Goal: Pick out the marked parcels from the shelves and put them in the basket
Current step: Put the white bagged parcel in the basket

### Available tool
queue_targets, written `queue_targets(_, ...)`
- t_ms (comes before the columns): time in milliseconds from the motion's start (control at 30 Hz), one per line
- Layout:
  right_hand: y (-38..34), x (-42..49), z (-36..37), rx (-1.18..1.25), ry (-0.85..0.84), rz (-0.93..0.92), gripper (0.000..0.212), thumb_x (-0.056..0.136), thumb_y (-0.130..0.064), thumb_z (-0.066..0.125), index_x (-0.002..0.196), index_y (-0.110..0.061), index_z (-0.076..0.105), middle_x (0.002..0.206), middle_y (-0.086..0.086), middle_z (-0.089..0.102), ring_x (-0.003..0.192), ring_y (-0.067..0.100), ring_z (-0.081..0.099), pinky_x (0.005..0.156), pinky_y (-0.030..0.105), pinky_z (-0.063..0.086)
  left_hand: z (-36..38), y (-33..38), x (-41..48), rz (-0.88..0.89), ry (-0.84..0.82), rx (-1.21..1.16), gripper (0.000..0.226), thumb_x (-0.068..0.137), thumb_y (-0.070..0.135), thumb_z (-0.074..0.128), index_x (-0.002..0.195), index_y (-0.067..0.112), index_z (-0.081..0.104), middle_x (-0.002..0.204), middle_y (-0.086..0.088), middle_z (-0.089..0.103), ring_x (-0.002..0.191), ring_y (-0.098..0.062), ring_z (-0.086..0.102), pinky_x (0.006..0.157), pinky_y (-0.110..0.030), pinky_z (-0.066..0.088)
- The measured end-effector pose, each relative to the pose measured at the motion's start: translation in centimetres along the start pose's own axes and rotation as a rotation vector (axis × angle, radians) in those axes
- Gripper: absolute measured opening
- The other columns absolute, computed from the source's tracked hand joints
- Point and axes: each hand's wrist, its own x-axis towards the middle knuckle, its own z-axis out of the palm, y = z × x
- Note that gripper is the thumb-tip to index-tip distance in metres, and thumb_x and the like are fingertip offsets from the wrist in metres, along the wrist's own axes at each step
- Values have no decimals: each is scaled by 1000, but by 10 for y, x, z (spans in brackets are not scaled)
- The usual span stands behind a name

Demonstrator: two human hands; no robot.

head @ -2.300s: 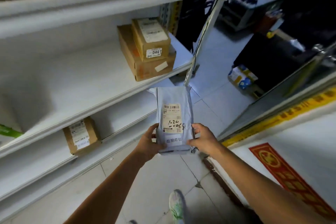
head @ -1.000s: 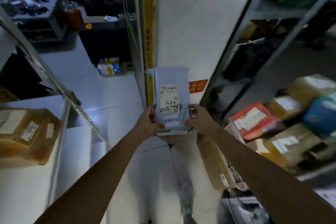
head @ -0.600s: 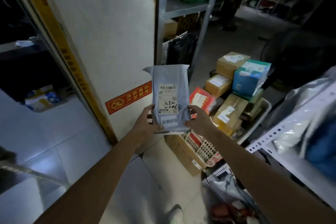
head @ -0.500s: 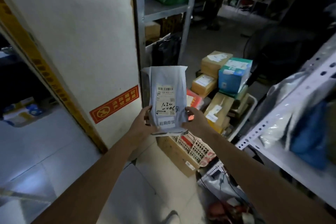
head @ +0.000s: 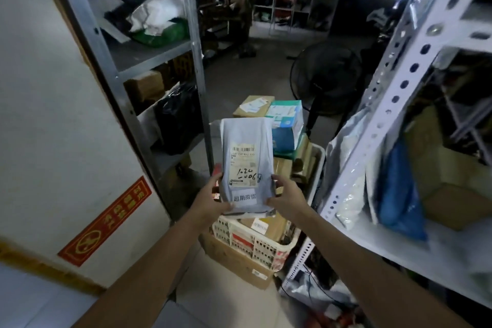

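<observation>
Parcel (head: 247,141), a grey plastic mailer, stands upright in 2 hands: left hand (head: 210,201) and right hand (head: 288,197) each pinch a lower edge, thumbs on the front. That grip matches 2.3 s ago, but the view has swung from the white shelves with cardboard boxes to the white basket (head: 253,242) on the floor, which now sits just below and beyond the parcel, already heaped with cartons and a teal box (head: 286,125). So the pick looks done and the carry nearly over; lowering it onto the heap seems to be what is left. Its label (head: 243,165) shows a barcode and handwriting like "1.20 -006"; a white sticker (head: 244,197) below appears to read 超期滞留. The red wall sign (head: 106,221) has a prohibition symbol, its characters too blurred to read.
</observation>
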Motion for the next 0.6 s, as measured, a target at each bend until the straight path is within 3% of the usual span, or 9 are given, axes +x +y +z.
queue_targets(67, -5, 10, -10, 45, 21, 1, 66, 76, 2, 76, 135, -14, 53, 118, 0, 58, 106, 27, 63, 80, 51, 59, 2, 10, 20, 14, -19, 14, 94, 79, 8, 81, 152, 31, 27, 138, 1, 50, 126, -22, 53, 95, -41, 54)
queue_targets(133, -11, 25, -18, 81, 38, 13, 66, 76, 4, 76, 135, -14, 52, 117, 0, 56, 105, 29, 64, 72, 50, 61, 1, 22, 41, 25, -27, 47, 92, 79, 9, 81, 151, 34, 29, 141, 0, 49, 126, -25, 53, 98, -50, 52)
queue_targets(267, -26, 57, -32, 119, 72, 40, 70, 77, 8, 75, 139, -11, 47, 126, 4, 54, 103, 22, 61, 57, 25, 59, -5, 47, 88, 45, -101, 56, 91, 81, 5, 78, 151, 33, 27, 142, -2, 48, 119, -22, 57, 85, -38, 58)
queue_targets(367, -39, 91, -37, 151, 127, 74, 67, 77, 7, 75, 137, -11, 49, 119, 0, 56, 103, 20, 61, 61, 23, 58, -12, 66, 134, 79, -161, 64, 93, 82, 4, 77, 153, 33, 24, 137, -2, 50, 110, -16, 57, 71, -27, 55)
queue_targets(500, -52, 137, -41, 157, 206, 124, 64, 77, 3, 77, 133, -12, 51, 111, -1, 60, 95, 15, 65, 66, 21, 57, -23, 85, 199, 155, -221, 112, 92, 78, 0, 78, 151, 28, 30, 141, -3, 49, 116, -18, 55, 85, -34, 58)
queue_targets(600, -63, 171, -45, 155, 262, 148, 63, 76, 5, 76, 132, -10, 52, 108, -2, 59, 94, 16, 66, 64, 20, 57, -32, 103, 244, 188, -295, 102, 91, 78, -4, 78, 151, 25, 31, 143, -2, 48, 117, -15, 55, 81, -22, 56)
